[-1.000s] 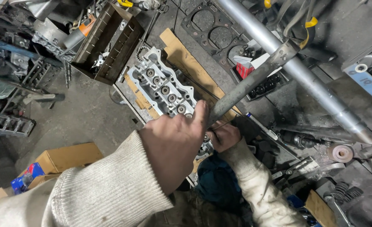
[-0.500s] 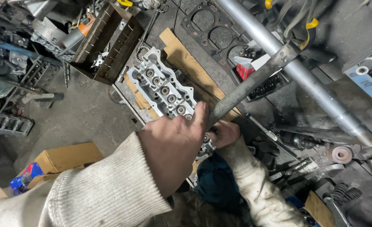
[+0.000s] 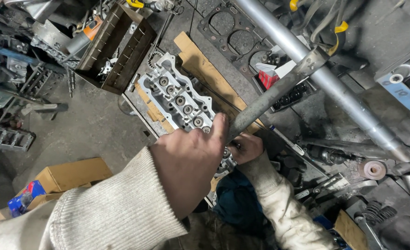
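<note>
My left hand (image 3: 188, 171), in a cream knitted sleeve, is closed round the lower end of a grey metal lever bar (image 3: 269, 99). The bar slants up to the right to a long silver pipe (image 3: 348, 104). Under the bar lies an aluminium cylinder head (image 3: 177, 99) with a row of round valve springs, resting on a strip of cardboard (image 3: 200, 62). My right hand (image 3: 246, 148) is below the bar, its fingers curled against the near end of the cylinder head. What those fingers hold is hidden.
A slatted wooden crate (image 3: 117, 51) with small parts stands at the upper left. A dark head gasket (image 3: 228, 32) lies behind the head, a red box (image 3: 269, 78) beside the bar. Cardboard boxes (image 3: 70, 173) sit lower left. Coil springs (image 3: 376, 213) and tools clutter the right.
</note>
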